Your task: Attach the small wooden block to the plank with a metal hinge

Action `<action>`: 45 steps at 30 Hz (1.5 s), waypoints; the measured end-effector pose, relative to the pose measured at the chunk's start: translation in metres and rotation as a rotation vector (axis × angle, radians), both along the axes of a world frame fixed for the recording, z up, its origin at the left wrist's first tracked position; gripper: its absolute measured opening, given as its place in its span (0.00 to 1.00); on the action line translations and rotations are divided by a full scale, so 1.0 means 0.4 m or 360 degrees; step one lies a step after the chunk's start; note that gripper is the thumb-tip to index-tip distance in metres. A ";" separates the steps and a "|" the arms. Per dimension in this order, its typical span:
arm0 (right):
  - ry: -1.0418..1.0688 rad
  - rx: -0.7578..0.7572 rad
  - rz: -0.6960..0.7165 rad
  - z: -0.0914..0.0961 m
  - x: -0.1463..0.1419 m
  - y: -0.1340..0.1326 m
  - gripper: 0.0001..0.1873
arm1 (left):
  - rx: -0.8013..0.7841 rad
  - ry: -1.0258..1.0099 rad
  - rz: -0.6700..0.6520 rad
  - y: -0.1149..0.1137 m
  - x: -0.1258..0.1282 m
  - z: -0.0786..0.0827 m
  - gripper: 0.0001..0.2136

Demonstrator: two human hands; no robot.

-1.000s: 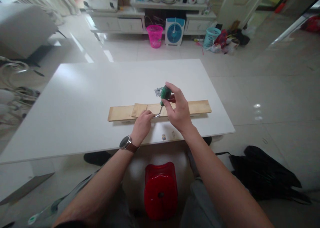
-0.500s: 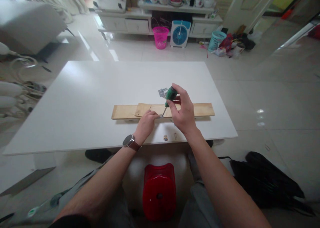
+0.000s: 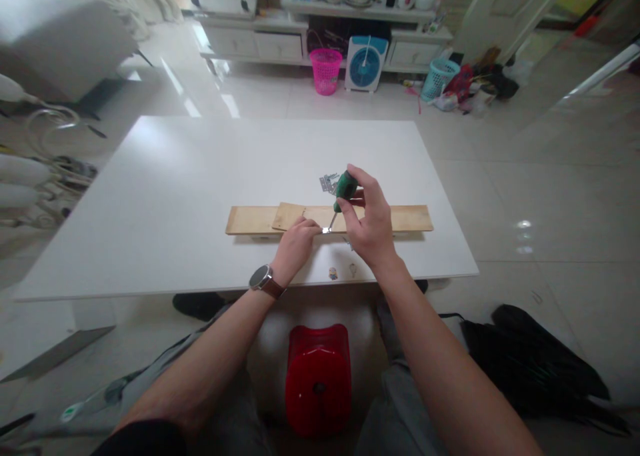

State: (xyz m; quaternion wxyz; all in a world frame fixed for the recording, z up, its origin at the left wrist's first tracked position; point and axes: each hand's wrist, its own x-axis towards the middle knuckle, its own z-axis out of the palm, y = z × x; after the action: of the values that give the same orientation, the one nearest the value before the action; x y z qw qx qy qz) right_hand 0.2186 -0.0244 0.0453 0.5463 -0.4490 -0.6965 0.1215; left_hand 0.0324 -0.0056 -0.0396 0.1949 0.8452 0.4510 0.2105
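screwdriver (image 3: 346, 186) wrapped in right grip (image 3: 370, 217) over plank (image 3: 411, 218), tip at metal piece (image 3: 326, 230) on plank's near edge; left grip (image 3: 298, 241) beside piece, closure unclear. probably screwing; next turn needs piece steady.

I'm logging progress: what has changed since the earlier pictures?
Only the view shifted: the white tabletop sits slightly further right in frame. Nothing was grasped or released. The right hand still holds the green-handled screwdriver to the small silver metal piece; the left hand stays by it at the long pale wooden board.
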 end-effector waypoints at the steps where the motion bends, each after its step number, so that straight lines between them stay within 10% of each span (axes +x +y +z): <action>1: -0.0010 0.0005 0.0001 0.001 0.000 0.000 0.30 | 0.0000 0.0008 -0.0005 0.000 0.000 0.001 0.19; 25: -0.0134 0.0073 0.0025 0.002 -0.015 0.020 0.28 | 0.0054 0.0246 -0.0052 -0.006 0.010 0.006 0.16; 45: -0.0124 0.0198 -0.0283 0.017 -0.033 0.015 0.20 | 0.0036 0.0270 -0.0051 -0.145 0.053 0.079 0.12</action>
State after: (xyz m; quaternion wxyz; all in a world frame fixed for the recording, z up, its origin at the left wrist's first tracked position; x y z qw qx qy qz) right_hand 0.2052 -0.0184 0.0522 0.5544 -0.4786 -0.6808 0.0114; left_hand 0.0537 -0.0637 -0.0082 0.1498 0.8693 0.4498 0.1401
